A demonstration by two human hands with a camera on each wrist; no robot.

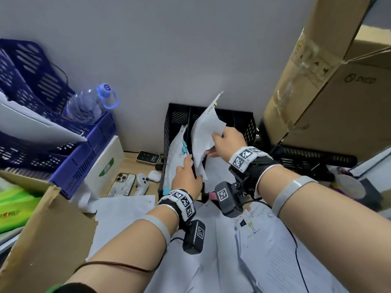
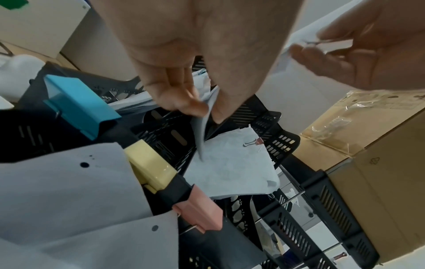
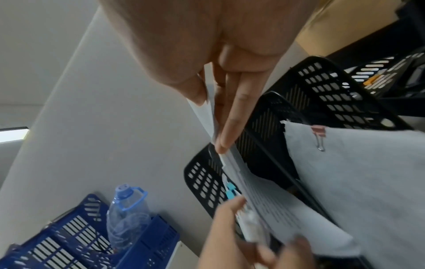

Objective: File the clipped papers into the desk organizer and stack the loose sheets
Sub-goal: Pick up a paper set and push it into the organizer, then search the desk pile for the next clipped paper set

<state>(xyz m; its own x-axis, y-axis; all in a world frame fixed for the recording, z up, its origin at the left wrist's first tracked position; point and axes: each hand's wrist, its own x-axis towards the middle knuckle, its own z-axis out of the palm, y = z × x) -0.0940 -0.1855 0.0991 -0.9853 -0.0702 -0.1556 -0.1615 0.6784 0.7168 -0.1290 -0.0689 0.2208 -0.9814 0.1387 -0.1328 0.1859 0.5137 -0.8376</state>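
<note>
water bottle (image 1: 91, 104), phone (image 1: 122, 185), cardboard box (image 1: 338, 81)

Below the left hand (image 1: 187, 178), the lower end of the pinched sheaf (image 1: 204, 142) disappears into the black organizer (image 1: 243, 123). Its print is too blurred to read. Beyond the right hand (image 1: 229, 141), the cardboard box (image 1: 330, 85) runs off the edge.

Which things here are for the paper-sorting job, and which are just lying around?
For the job:
- black mesh plastic desk organizer
- white paper bundle held by left hand and right hand
- papers with blue binder clip, in the organizer
- papers with pink binder clip
- loose white sheets on the desk

Just lying about:
- clear plastic water bottle
- blue plastic trays
- smartphone
- brown cardboard boxes
</note>
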